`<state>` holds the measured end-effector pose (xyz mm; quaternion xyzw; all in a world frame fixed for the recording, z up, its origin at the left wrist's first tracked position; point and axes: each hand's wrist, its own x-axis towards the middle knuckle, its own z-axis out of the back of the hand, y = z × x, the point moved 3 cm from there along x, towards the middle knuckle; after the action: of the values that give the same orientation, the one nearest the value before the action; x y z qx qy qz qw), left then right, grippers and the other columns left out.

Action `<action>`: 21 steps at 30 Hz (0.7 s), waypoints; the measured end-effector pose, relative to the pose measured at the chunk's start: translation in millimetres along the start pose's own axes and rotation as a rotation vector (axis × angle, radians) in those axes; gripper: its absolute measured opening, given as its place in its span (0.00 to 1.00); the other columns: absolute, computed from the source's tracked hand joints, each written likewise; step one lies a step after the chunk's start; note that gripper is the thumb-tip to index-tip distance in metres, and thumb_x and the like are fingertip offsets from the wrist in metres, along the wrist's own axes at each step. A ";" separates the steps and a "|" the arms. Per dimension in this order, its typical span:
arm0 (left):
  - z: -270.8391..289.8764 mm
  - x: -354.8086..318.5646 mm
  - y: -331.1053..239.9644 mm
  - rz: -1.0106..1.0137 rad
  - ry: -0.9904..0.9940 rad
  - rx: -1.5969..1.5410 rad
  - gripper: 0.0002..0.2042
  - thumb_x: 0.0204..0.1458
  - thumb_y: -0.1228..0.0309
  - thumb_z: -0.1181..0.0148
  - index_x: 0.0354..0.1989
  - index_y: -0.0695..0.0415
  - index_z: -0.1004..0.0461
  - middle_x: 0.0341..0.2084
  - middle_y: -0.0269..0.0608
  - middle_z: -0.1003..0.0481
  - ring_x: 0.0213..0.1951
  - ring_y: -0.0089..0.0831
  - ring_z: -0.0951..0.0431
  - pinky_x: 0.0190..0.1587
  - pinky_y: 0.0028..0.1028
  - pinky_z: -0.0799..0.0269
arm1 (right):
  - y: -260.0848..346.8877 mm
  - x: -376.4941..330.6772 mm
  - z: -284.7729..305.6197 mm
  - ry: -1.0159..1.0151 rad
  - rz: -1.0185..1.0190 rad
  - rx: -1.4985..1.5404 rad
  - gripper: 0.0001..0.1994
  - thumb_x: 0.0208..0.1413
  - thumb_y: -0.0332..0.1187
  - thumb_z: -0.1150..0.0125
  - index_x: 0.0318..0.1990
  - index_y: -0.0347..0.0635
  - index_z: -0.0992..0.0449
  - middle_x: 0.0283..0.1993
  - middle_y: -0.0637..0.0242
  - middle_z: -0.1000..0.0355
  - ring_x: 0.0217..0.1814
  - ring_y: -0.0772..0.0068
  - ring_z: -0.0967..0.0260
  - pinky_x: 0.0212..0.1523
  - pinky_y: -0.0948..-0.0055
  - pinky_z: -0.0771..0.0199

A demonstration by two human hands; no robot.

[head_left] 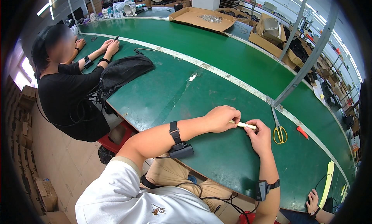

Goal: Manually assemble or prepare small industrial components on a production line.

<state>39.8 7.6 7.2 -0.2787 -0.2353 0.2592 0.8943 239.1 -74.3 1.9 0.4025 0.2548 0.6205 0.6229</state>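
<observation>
Pinching slim pale-yellow roll-like piece [245, 125] over flat dark-green tabletop [217, 162]: clamped at its 10 o'clock end by bunched fingers of left hand [221, 118], at its 4 o'clock end by thumb and index of right hand [261, 138]. Cannot tell pinch force, nor whether touching the tabletop. Judged risks: may unroll or slip from uneven pinch; may kink from opposed twisting. Note steel scissors with yellow loop handles [278, 126] at 3 o'clock of right hand; may get knocked by wide right swing.
</observation>
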 end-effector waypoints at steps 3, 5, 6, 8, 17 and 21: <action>0.1 -0.3 0.0 0.003 0.000 -0.004 0.07 0.53 0.69 0.31 0.36 0.54 0.24 0.33 0.40 0.23 0.41 0.42 0.21 0.43 0.41 0.27 | 0.6 -0.2 0.2 0.002 -0.005 -0.001 0.09 0.56 0.25 0.28 0.43 0.36 0.19 0.36 0.64 0.20 0.32 0.76 0.24 0.35 0.74 0.25; -0.1 -0.5 0.4 0.006 0.001 -0.006 0.07 0.53 0.69 0.31 0.36 0.54 0.24 0.33 0.40 0.23 0.41 0.42 0.21 0.43 0.41 0.27 | 0.9 -0.2 0.3 0.004 -0.008 -0.004 0.09 0.56 0.25 0.28 0.43 0.36 0.19 0.36 0.64 0.20 0.32 0.76 0.24 0.35 0.74 0.25; -0.1 -0.4 0.2 0.001 -0.001 -0.005 0.07 0.53 0.69 0.31 0.36 0.54 0.24 0.33 0.40 0.23 0.41 0.42 0.21 0.43 0.42 0.27 | 1.4 -0.2 0.6 0.002 0.000 -0.001 0.09 0.56 0.25 0.28 0.43 0.35 0.19 0.35 0.64 0.20 0.32 0.76 0.23 0.35 0.74 0.25; -0.1 -0.5 0.0 -0.004 -0.004 -0.005 0.07 0.53 0.69 0.31 0.36 0.54 0.24 0.33 0.40 0.23 0.41 0.43 0.22 0.44 0.42 0.27 | 2.8 -0.5 1.0 0.001 0.009 0.001 0.09 0.56 0.25 0.28 0.43 0.35 0.19 0.35 0.64 0.20 0.32 0.76 0.23 0.35 0.74 0.25; -0.7 0.1 0.9 -0.003 -0.001 -0.004 0.07 0.53 0.69 0.31 0.36 0.54 0.24 0.33 0.40 0.23 0.42 0.43 0.22 0.44 0.42 0.27 | 4.1 -0.6 0.8 0.005 -0.017 0.002 0.09 0.56 0.25 0.28 0.43 0.35 0.19 0.36 0.64 0.20 0.33 0.76 0.23 0.36 0.74 0.24; -0.5 -0.4 0.7 -0.007 -0.003 -0.007 0.08 0.53 0.69 0.31 0.36 0.54 0.24 0.33 0.40 0.23 0.42 0.43 0.22 0.44 0.42 0.27 | 4.6 -0.5 0.2 0.006 -0.021 -0.006 0.09 0.56 0.24 0.28 0.43 0.35 0.19 0.36 0.64 0.20 0.33 0.76 0.23 0.36 0.74 0.24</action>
<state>39.5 7.7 6.3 -0.2807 -0.2387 0.2556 0.8938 236.6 -75.2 5.7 0.3961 0.2591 0.6160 0.6298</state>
